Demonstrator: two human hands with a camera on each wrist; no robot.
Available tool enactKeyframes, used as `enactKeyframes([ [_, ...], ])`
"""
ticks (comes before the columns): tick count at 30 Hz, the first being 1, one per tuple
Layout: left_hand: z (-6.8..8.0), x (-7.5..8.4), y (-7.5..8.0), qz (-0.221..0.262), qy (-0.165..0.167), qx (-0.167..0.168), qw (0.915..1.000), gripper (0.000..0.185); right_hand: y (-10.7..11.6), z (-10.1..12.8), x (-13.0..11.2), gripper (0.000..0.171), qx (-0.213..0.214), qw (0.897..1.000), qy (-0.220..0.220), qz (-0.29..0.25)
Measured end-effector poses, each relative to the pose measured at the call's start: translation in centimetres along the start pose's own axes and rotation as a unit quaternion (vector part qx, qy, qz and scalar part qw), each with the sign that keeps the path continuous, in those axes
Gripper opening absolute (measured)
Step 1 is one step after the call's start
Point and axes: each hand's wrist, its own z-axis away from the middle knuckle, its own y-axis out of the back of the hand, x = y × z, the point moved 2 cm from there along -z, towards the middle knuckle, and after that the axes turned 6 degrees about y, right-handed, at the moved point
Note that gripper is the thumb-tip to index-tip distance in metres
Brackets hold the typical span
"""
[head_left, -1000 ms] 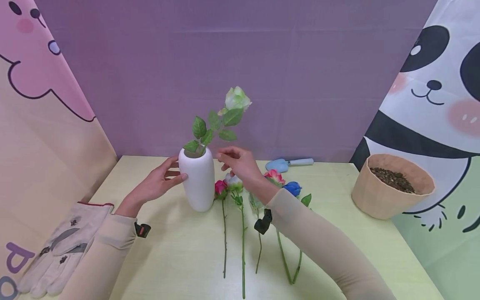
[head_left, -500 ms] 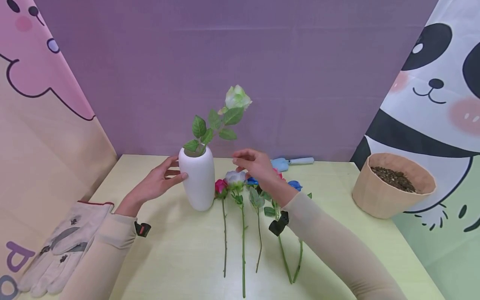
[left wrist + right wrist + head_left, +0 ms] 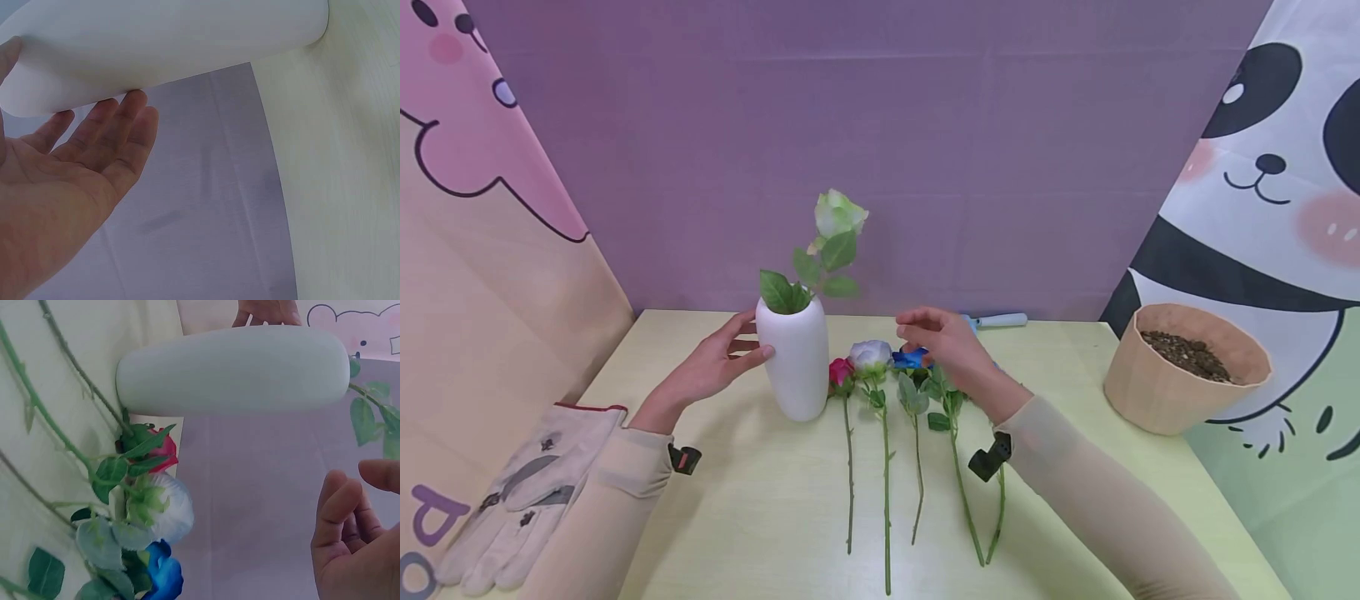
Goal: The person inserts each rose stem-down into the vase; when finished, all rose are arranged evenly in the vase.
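Head view, left hand: the left hand (image 3: 711,367) rests against the left side of the white vase (image 3: 793,358), fingers nearly straight, fingertips touching its wall; it is not wrapped round it.
Head view, vase: it stands upright on the table (image 3: 760,500), toward the far edge and left of the middle, with a pale green rose (image 3: 837,214) standing in its mouth.
Head view, right hand: the right hand (image 3: 943,346) hovers over the blooms of the flowers lying on the table, fingers loosely bent and holding nothing; the fingertips are just above the blue flower (image 3: 912,359).
Head view, flowers: a row lies flat just right of the vase, stems pointing to the near edge: a red flower (image 3: 841,372) touching the vase foot, then a white flower (image 3: 870,354), then the blue one.
Head view, rest: a paper pot of soil (image 3: 1183,367) stands by the right edge, a pair of work gloves (image 3: 527,492) lies at the near left corner, and a light blue trowel handle (image 3: 1000,320) shows at the far edge behind the right hand.
Left wrist view: the left hand (image 3: 75,187) lies open, fingertips on the white vase (image 3: 169,44).
Right wrist view: the right hand (image 3: 353,531) is relaxed, gripping nothing, apart from the white vase (image 3: 234,369); the red flower (image 3: 164,450), white flower (image 3: 165,509) and blue flower (image 3: 164,575) lie beside one another.
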Motion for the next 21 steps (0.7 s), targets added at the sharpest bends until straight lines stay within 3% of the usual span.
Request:
enactKeyframes([
  [10, -0.1, -0.1, -0.1, -0.002, 0.0, 0.0, 1.0, 0.074, 1.9, 1.7, 0.8, 0.029, 0.005, 1.0, -0.011, 0.029],
  [21, -0.2, -0.2, 0.0, 0.002, -0.003, 0.003, 1.0, 0.074, 4.4, 3.2, 3.5, 0.037, 0.006, 0.999, -0.021, 0.048],
])
